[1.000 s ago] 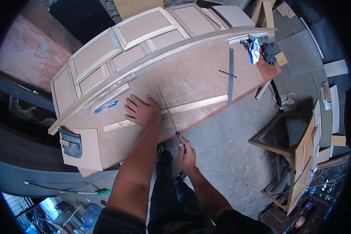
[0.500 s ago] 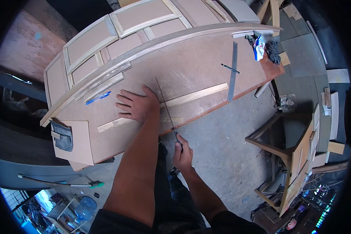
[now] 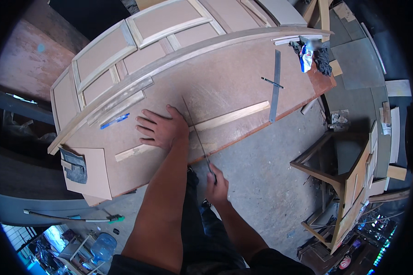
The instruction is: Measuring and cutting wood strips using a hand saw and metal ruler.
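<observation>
My left hand point(image 3: 163, 129) lies spread over a long pale wooden strip point(image 3: 238, 113) on the brown worktable point(image 3: 165, 94), pressing it down. Close to the thumb side, a thin-bladed handsaw point(image 3: 198, 134) crosses the strip, seen almost edge-on. Its dark handle is in my right hand point(image 3: 218, 187), which is closed around it just off the table's near edge. Under the blade on the near side lies a short, thin piece of wood point(image 3: 209, 146). How deep the blade sits in the strip cannot be made out.
Blue pens point(image 3: 114, 121) and wooden offcuts lie at the left. A metal ruler point(image 3: 275, 94) with a dark pen point(image 3: 271, 82) across it is at the right. Framed panels point(image 3: 170, 23) stand along the far side. A wooden frame stand point(image 3: 342, 183) is on the floor, right.
My right hand has drawn the saw slightly back toward my body. My left hand stays on the strip. The whole view has shifted a little.
</observation>
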### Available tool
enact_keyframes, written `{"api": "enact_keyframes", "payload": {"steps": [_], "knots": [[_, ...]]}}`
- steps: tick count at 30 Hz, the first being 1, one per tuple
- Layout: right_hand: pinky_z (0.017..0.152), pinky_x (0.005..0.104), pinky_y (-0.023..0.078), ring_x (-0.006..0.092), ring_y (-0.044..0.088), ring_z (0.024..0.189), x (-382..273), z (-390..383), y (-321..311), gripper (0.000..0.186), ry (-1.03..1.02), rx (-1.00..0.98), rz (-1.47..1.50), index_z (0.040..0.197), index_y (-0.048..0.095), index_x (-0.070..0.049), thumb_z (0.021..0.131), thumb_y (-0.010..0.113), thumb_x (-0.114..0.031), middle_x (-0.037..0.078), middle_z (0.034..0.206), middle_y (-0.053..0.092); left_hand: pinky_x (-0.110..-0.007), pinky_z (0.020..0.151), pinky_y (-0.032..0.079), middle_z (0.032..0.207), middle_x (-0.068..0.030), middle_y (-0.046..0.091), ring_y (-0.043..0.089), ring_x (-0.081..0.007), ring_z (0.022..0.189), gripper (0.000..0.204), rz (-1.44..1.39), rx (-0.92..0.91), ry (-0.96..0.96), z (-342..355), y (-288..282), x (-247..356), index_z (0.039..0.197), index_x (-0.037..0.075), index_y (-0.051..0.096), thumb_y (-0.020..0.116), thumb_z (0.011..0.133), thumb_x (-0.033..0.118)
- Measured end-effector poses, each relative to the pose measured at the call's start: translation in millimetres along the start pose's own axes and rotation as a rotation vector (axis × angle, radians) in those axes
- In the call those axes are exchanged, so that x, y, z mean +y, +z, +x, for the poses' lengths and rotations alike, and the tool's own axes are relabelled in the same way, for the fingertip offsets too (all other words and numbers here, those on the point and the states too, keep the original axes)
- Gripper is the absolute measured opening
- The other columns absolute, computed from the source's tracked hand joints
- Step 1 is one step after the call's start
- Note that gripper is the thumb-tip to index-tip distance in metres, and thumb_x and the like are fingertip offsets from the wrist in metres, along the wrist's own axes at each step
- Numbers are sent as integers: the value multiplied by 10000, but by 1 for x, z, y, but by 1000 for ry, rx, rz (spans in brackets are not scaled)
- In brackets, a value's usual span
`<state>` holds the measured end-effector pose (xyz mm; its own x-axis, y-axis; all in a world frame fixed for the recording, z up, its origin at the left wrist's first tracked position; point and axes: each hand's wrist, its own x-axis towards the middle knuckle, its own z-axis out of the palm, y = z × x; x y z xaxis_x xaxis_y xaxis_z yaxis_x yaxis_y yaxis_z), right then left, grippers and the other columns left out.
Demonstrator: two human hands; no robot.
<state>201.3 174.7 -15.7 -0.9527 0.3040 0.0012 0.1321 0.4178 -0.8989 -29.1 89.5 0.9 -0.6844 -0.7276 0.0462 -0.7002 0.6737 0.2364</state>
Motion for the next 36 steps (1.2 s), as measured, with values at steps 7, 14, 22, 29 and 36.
{"api": "enact_keyframes", "payload": {"steps": [7,14,22,29,36], "knots": [[895,454,585,453,718,1044,10,-34,-7,292,-49,81,9,1283,604,43,1021,573,-83,301,1151,707,-650,1224,107,1679,-186,265,214,-388,1553,829,-12,-13,-15,-1,-4,2,1604,112,325,505,957,598],[898,446,584,457,713,1056,22,-50,-11,293,-60,29,-30,1273,622,50,1024,569,-94,313,1135,705,-654,1221,113,1676,-197,264,229,-387,1547,820,15,-17,-21,2,2,-3,1598,110,334,504,957,593],[893,437,580,394,733,1054,-13,17,2,343,104,-95,-4,1294,613,84,1033,517,-117,306,1155,708,-660,1216,116,1671,-198,275,238,-384,1543,808,-3,-1,18,0,-1,0,1587,97,350,503,962,585],[719,394,564,328,728,782,13,-60,-20,331,-99,-16,-35,1301,629,65,1038,507,-94,302,1054,712,-658,1217,119,1667,-189,288,246,-380,1540,803,-9,13,16,0,0,-1,1589,99,350,506,964,580],[837,421,590,410,737,990,-14,24,8,338,13,-57,17,1288,645,51,1037,517,-137,284,1122,721,-652,1219,124,1665,-180,299,254,-372,1537,813,6,14,22,-5,4,-5,1592,108,348,515,957,587]]}}
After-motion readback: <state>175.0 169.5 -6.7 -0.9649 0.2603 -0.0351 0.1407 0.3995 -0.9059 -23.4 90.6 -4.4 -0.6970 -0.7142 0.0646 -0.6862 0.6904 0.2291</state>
